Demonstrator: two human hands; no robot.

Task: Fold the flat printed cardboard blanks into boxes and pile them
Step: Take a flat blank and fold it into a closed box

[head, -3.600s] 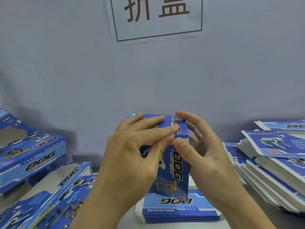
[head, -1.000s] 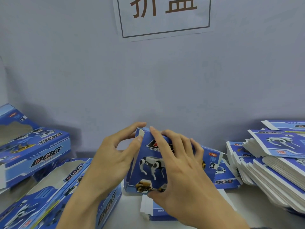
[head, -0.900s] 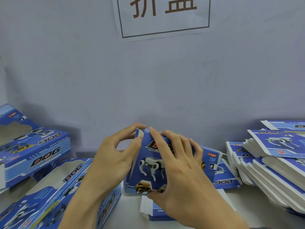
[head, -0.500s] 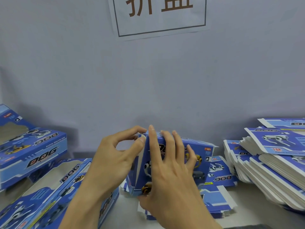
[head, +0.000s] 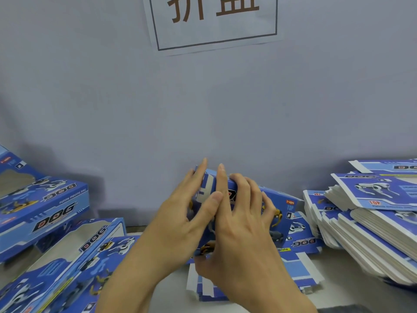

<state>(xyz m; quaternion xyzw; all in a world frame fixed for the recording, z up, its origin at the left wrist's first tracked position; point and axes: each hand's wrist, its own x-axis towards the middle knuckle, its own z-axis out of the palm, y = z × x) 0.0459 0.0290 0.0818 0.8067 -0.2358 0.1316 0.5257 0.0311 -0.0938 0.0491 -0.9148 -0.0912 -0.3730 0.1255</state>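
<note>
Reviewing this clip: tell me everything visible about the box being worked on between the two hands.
The half-folded box is blue printed cardboard showing robot-dog artwork, a "TOP" mark and part of a logo. It stands roughly upright at table centre, over a small pile of flat blanks. The left hand holds its left end, thumb across the front; the right hand lies over its front face with straight fingers. Its lower part is hidden.

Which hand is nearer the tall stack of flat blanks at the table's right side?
Right. The right hand lies closer to the stack of blanks; the left hand sits farther away.
</note>
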